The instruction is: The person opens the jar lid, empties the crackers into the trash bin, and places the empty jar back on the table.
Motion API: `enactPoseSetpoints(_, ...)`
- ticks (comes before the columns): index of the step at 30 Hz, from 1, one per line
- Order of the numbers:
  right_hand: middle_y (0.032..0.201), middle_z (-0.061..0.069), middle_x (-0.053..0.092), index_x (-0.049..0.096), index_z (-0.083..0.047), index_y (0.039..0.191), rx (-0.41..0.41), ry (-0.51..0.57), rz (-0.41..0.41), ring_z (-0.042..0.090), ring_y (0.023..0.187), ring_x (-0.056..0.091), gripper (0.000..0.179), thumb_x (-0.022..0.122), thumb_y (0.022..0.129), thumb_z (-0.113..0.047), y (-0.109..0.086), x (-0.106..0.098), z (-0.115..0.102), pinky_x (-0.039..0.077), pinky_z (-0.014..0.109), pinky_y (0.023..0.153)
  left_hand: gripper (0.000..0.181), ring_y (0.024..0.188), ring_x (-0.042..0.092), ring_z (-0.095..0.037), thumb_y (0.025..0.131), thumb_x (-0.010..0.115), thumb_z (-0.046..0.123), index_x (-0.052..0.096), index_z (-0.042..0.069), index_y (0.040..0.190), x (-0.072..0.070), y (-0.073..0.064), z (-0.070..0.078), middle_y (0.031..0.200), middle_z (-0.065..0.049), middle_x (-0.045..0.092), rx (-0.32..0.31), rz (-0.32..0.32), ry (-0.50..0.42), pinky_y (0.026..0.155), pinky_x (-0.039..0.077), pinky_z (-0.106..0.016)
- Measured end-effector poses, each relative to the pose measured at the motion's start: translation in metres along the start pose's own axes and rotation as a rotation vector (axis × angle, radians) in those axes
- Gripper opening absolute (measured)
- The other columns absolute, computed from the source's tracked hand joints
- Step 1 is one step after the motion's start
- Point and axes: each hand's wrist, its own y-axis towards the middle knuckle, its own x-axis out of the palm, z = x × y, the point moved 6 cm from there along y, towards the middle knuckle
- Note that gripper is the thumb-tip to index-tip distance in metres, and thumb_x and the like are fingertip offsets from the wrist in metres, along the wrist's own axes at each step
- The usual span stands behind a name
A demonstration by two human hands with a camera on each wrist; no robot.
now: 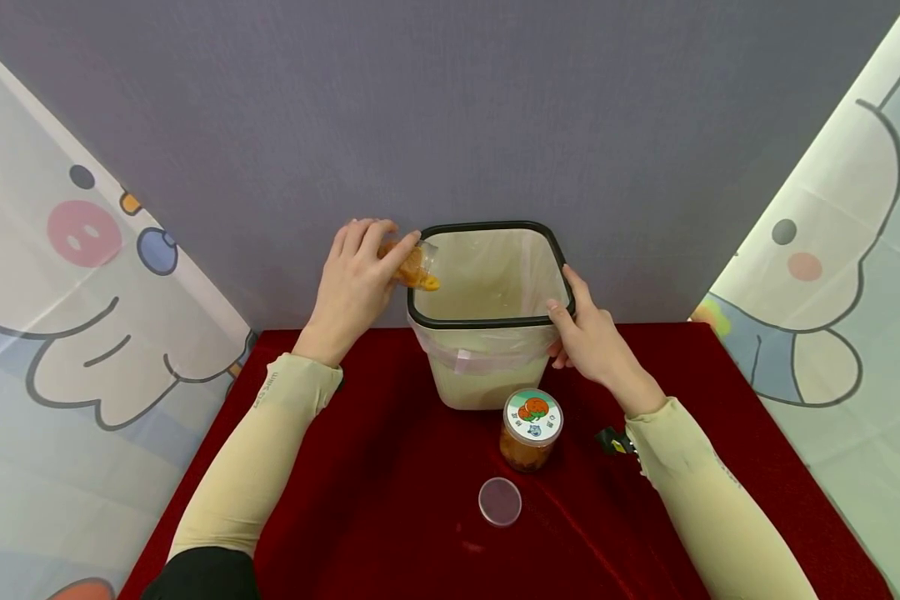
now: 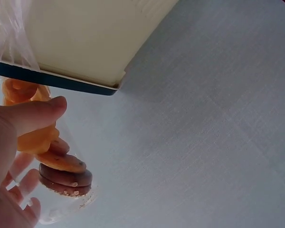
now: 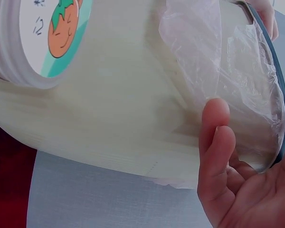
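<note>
A cream trash bin (image 1: pixel 468 379) with a black rim and a thin plastic liner (image 1: pixel 487 275) stands near the grey wall. At its left rim my left hand (image 1: pixel 356 271) holds a clear plastic jar (image 1: pixel 412 267), tilted with its mouth over the bin. Orange pieces (image 2: pixel 38 137) and a brown round piece (image 2: pixel 66 179) show inside the jar; one orange piece is at its mouth. My right hand (image 1: pixel 588 337) grips the bin's right front corner, thumb over the rim. In the right wrist view its curled fingers (image 3: pixel 216 142) lie below the rim, beside the liner.
A closed jar (image 1: pixel 527 450) with a fruit-printed lid stands in front of the bin. Nearer me lies a round clear lid (image 1: pixel 500 502) on the red cloth (image 1: pixel 390 500). The grey wall (image 1: pixel 450 108) rises behind, with printed curtains on both sides.
</note>
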Motion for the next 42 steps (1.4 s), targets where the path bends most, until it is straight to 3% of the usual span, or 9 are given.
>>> enactPoseSetpoints(8, 0.069, 0.015, 0.067, 0.001, -0.026, 0.161, -0.006, -0.009, 0.004, 0.023, 0.050, 0.064, 0.069, 0.041, 0.107, -0.041, 0.0004, -0.0001, 0.0005, 0.055, 0.039, 0.052, 0.055, 0.123, 0.045, -0.036, 0.084, 0.070, -0.007, 0.060, 0.015, 0.134, -0.0012, -0.0004, 0.0023, 0.129, -0.016, 0.051, 0.023, 0.019, 0.082, 0.116, 0.025, -0.049)
enactPoseSetpoints(13, 0.069, 0.017, 0.067, 0.001, -0.025, 0.161, -0.005, -0.009, 0.008, 0.024, 0.050, 0.064, 0.069, 0.041, 0.107, -0.041, 0.0001, -0.0002, 0.0003, 0.056, 0.041, 0.053, 0.057, 0.125, 0.042, -0.037, 0.084, 0.067, -0.008, 0.058, 0.015, 0.135, -0.0028, -0.0009, 0.0037, 0.131, -0.017, 0.049, 0.039, 0.023, 0.106, 0.117, 0.021, -0.050)
enactPoseSetpoints(23, 0.071, 0.019, 0.067, 0.001, -0.026, 0.161, -0.008, -0.008, 0.008, 0.023, 0.050, 0.063, 0.069, 0.040, 0.107, -0.044, 0.0000, 0.0005, 0.0000, 0.055, 0.038, 0.052, 0.059, 0.130, 0.039, -0.036, 0.085, 0.063, -0.011, 0.056, 0.017, 0.137, -0.0039, -0.0008, 0.0059, 0.133, -0.016, 0.047, 0.035, 0.015, 0.124, 0.114, 0.024, -0.052)
enactPoseSetpoints(29, 0.070, 0.018, 0.067, 0.001, -0.026, 0.161, -0.004, -0.005, 0.010, 0.024, 0.050, 0.064, 0.070, 0.039, 0.106, -0.048, 0.0002, 0.0000, 0.0013, 0.056, 0.043, 0.054, 0.059, 0.129, 0.039, -0.036, 0.085, 0.065, -0.010, 0.056, 0.016, 0.137, -0.0033, -0.0008, 0.0046, 0.133, -0.016, 0.047, 0.030, 0.022, 0.126, 0.113, 0.025, -0.053)
enactPoseSetpoints(34, 0.069, 0.015, 0.067, 0.002, -0.025, 0.161, -0.003, -0.007, 0.015, 0.024, 0.050, 0.063, 0.070, 0.039, 0.106, -0.047, 0.0008, -0.0006, 0.0014, 0.056, 0.040, 0.052, 0.060, 0.130, 0.039, -0.036, 0.085, 0.058, -0.013, 0.056, 0.016, 0.137, -0.0045, 0.0007, 0.0041, 0.133, -0.016, 0.046, 0.032, 0.030, 0.120, 0.112, 0.025, -0.054)
enactPoseSetpoints(42, 0.070, 0.016, 0.067, 0.002, -0.025, 0.161, 0.002, -0.005, 0.009, 0.024, 0.050, 0.064, 0.069, 0.040, 0.107, -0.044, 0.0006, 0.0010, 0.0009, 0.056, 0.041, 0.053, 0.061, 0.129, 0.039, -0.036, 0.083, 0.059, -0.013, 0.057, 0.017, 0.136, -0.0042, 0.0001, 0.0044, 0.133, -0.016, 0.046, 0.032, 0.029, 0.124, 0.112, 0.025, -0.053)
